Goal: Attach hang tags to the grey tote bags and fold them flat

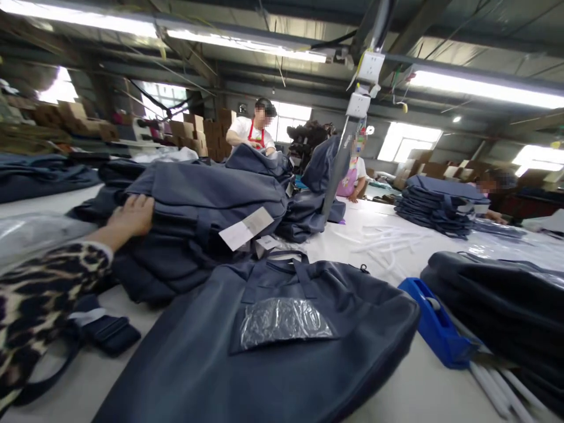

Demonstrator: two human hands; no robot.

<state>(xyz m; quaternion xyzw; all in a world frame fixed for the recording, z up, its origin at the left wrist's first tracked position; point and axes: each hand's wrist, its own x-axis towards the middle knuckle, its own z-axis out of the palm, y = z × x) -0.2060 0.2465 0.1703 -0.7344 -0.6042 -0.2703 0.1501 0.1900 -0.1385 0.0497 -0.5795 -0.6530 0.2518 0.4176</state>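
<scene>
My left hand, in a leopard-print sleeve, reaches out to the left and rests on a pile of dark navy fabric bags. Its fingers press into the side of the pile, and whether they grip the cloth is unclear. A white paper tag hangs from that pile. In front of me lies one flat navy bag with handles and a clear plastic pocket. My right hand is out of view.
A blue tape dispenser and white plastic strips lie at the right, beside a dark stack of bagged items. Another navy stack stands further back. Three other people work at the far side of the white table. A strap lies at lower left.
</scene>
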